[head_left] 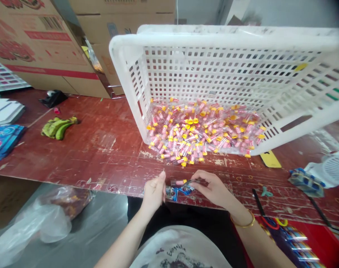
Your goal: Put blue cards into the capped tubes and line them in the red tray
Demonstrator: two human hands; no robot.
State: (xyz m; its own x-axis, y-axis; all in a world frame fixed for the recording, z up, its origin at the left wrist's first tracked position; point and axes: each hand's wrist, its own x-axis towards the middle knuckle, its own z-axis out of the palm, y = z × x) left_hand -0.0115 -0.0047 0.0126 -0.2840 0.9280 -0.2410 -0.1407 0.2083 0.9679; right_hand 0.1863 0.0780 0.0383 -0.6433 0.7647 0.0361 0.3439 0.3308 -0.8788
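Observation:
Near the front edge of the table, my left hand (154,190) is closed with its thumb up, and what it holds, if anything, is hidden. My right hand (212,189) pinches a thin dark strip-like thing (197,182) whose kind I cannot make out. Between the hands lies a small clear tube with a yellow cap (179,182). Just below it are small blue printed packets (173,194), beside my left fingers. Beyond both hands, a heap of similar pink-filled, yellow-capped tubes (190,137) spills out of a white plastic basket (130,93) tipped on its side.
Green bananas (59,127), a black tape dispenser (54,98) and blue packs (4,141) are on the left. Cardboard boxes (46,44) stand behind. To the right are a yellow card (271,159), a bundled blue packet (306,182) and a small white fan (335,169).

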